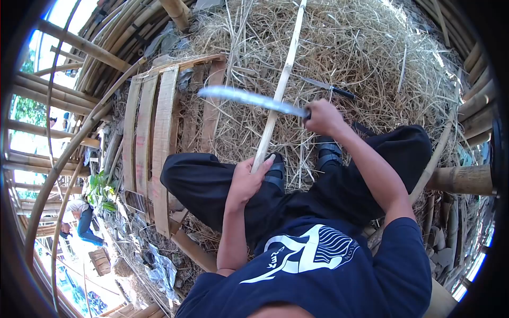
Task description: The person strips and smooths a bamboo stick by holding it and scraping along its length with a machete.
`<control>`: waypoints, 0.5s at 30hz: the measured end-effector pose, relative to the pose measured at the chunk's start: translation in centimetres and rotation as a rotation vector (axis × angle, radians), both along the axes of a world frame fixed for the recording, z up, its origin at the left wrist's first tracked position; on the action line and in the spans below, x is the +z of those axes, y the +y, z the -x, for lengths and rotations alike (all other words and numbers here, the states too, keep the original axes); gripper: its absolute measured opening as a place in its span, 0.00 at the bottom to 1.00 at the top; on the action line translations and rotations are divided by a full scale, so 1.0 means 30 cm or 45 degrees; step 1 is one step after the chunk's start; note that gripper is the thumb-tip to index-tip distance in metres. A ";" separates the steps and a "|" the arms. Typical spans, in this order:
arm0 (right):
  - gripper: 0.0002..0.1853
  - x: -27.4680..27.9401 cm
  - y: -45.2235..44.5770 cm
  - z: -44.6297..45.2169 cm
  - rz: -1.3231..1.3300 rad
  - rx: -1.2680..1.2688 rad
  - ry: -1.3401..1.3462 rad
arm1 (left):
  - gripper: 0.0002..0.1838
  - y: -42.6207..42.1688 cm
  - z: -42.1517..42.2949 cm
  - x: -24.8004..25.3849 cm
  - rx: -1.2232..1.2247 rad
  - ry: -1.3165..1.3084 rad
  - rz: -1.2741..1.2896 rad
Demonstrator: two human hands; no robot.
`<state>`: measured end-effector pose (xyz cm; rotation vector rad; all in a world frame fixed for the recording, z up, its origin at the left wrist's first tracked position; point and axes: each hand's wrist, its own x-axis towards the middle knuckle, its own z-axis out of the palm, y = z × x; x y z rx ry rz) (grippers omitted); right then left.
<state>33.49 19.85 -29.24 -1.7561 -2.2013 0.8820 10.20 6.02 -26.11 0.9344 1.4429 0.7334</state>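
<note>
My left hand (248, 181) is closed round the lower end of a long pale bamboo strip (283, 79), which runs up and away from me over the straw. My right hand (324, 117) grips the dark handle of a machete (244, 97). Its long blade points left and crosses the strip; whether it touches the strip I cannot tell. The blade looks slightly blurred. Just beyond my right hand, a knife (331, 88) with a black handle lies on the straw.
Dry straw and shavings (366, 47) cover the ground ahead. A wooden pallet (167, 116) lies at the left. Bamboo poles (85, 47) line the left side, and a thick bamboo pole (461, 180) is at the right. Another person (85, 222) is far off at the left.
</note>
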 end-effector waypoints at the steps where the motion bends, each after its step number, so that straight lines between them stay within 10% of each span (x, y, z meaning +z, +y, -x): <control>1: 0.13 0.040 -0.042 0.018 -0.064 0.067 0.006 | 0.14 0.003 0.005 0.005 0.008 -0.069 0.097; 15: 0.17 0.044 -0.252 0.055 0.039 0.246 0.054 | 0.06 0.074 -0.013 -0.020 0.016 -0.525 0.219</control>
